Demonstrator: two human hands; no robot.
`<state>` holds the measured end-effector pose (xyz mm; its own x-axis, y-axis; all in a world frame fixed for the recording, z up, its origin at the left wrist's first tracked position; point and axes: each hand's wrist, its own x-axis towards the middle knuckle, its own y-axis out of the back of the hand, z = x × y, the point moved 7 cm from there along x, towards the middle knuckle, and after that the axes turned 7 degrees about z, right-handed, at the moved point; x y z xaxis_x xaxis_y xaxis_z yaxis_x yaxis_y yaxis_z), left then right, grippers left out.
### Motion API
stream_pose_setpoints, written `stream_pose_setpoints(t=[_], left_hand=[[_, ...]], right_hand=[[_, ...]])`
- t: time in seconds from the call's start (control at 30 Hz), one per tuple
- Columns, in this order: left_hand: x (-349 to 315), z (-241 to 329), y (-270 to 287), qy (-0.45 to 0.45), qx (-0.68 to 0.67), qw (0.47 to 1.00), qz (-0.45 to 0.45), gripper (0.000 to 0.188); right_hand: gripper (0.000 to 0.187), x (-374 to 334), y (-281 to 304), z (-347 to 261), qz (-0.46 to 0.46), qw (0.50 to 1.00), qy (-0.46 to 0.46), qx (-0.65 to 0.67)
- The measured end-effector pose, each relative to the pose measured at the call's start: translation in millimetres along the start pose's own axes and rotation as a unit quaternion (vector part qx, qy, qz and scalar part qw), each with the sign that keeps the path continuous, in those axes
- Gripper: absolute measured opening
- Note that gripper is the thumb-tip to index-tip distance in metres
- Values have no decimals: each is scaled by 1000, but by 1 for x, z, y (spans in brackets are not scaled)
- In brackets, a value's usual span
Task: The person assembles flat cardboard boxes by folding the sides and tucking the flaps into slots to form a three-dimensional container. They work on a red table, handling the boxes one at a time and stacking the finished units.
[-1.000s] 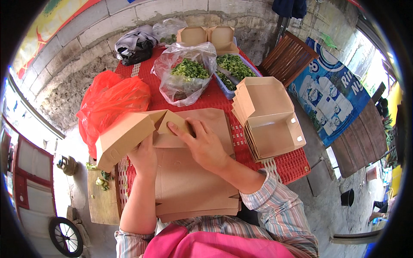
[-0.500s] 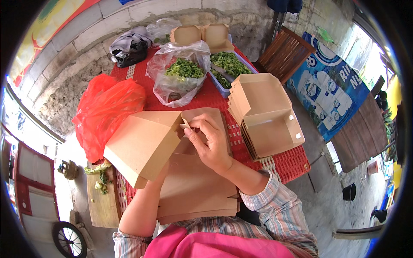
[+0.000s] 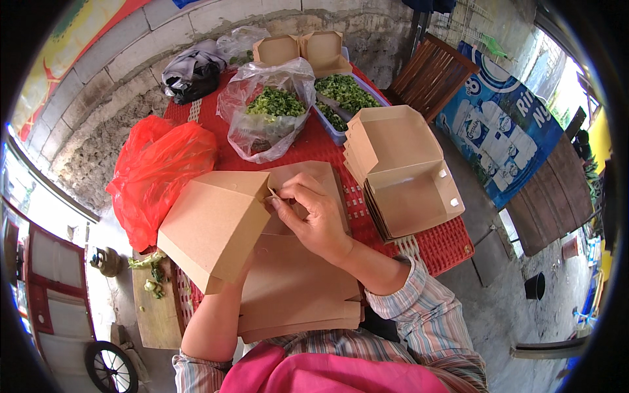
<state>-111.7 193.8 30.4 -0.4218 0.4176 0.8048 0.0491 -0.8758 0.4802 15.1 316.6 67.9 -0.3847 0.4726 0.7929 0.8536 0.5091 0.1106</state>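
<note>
A brown cardboard food box (image 3: 208,216), partly folded, is tilted up over the near left of the table. My left hand (image 3: 244,265) goes up beneath it and supports it; the box hides its fingers. At the box's upper right corner, my right hand (image 3: 316,219) pinches a small flap between thumb and forefinger. Flat brown cardboard blanks (image 3: 298,281) lie stacked under both hands. To the right stands a pile of nested, opened boxes (image 3: 409,203).
A red woven table (image 3: 452,245) carries a red plastic bag (image 3: 154,177), a clear bag of chopped greens (image 3: 275,105) and a blue tray of greens (image 3: 337,136) with a knife. Two open box halves (image 3: 324,52) stand behind. A wooden board (image 3: 152,314) with vegetable scraps is at left.
My right thumb and fingers have moved slightly left and closer to the box corner, pressing on its flap. The view has shifted a little; the box stays in nearly the same position.
</note>
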Motion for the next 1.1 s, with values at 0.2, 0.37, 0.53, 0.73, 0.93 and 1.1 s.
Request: stream_pose_setpoints(t=[0.2, 0.37, 0.53, 0.73, 0.93, 1.1], left_hand=[[-1, 6, 4, -7, -5, 1000, 6, 31], [-6, 8, 13, -11, -9, 1000, 11, 29], [-13, 10, 20, -17, -6, 1000, 13, 27], [-14, 11, 18, -29, -5, 999, 30, 25], [-11, 4, 11, -34, 18, 999, 38, 23], [-10, -5, 9, -22, 48, 998, 27, 24]], right_hand=[[9, -6, -3, 9, 31, 997, -66, 35], [10, -10, -3, 13, 15, 994, -99, 32], [7, -4, -2, 7, 24, 997, -51, 53], [8, -5, -5, 7, 15, 995, -61, 80], [13, -4, -4, -8, 5, 999, -19, 46], [12, -6, -3, -9, 14, 999, -19, 40]])
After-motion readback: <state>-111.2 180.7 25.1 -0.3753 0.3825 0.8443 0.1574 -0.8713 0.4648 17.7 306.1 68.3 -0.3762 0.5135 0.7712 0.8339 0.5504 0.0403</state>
